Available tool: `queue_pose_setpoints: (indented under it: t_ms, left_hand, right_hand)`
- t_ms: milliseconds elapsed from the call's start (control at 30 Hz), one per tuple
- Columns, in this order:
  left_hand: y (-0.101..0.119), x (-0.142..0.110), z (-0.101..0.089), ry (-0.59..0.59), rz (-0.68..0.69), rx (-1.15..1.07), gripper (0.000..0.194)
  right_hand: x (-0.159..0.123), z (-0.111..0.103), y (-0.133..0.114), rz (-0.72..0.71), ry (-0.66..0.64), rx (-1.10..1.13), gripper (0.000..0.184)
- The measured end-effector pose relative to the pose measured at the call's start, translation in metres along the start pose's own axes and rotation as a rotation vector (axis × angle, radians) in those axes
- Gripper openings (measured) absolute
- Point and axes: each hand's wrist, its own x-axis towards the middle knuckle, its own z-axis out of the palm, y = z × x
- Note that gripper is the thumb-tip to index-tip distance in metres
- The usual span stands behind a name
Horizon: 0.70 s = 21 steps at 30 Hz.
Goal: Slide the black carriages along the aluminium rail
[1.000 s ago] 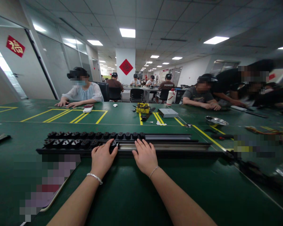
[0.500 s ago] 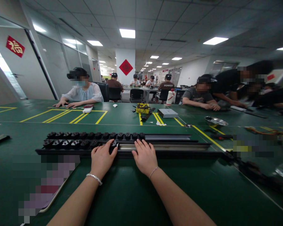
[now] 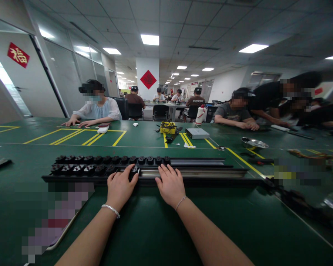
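Note:
Two long black rails lie across the green table in front of me. The near rail (image 3: 199,173) carries a row of small black parts (image 3: 80,169) on its left half, and the far rail (image 3: 197,161) holds a longer row (image 3: 113,159). My left hand (image 3: 119,186) rests on the near rail with its fingers curled round a black part (image 3: 133,171) at the end of the row. My right hand (image 3: 170,183) lies flat on the bare rail just to the right, fingers spread.
A blurred flat object (image 3: 52,218) lies at my lower left. Dark cables and tools (image 3: 302,203) sit to the right, with a metal dish (image 3: 254,142) beyond. A yellow box (image 3: 168,127) and grey box (image 3: 197,133) stand mid-table. Other people sit around the far sides.

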Motion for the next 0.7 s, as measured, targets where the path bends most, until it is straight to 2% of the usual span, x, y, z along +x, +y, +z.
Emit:
queue_pose_setpoints:
  t_ms: [700]
  left_hand:
    - [-0.0024,0.0002,0.0024,0.008,0.020,0.002,0.046]
  right_hand:
    - [-0.0004,0.0019,0.0009,-0.009,0.026,0.024,0.046]
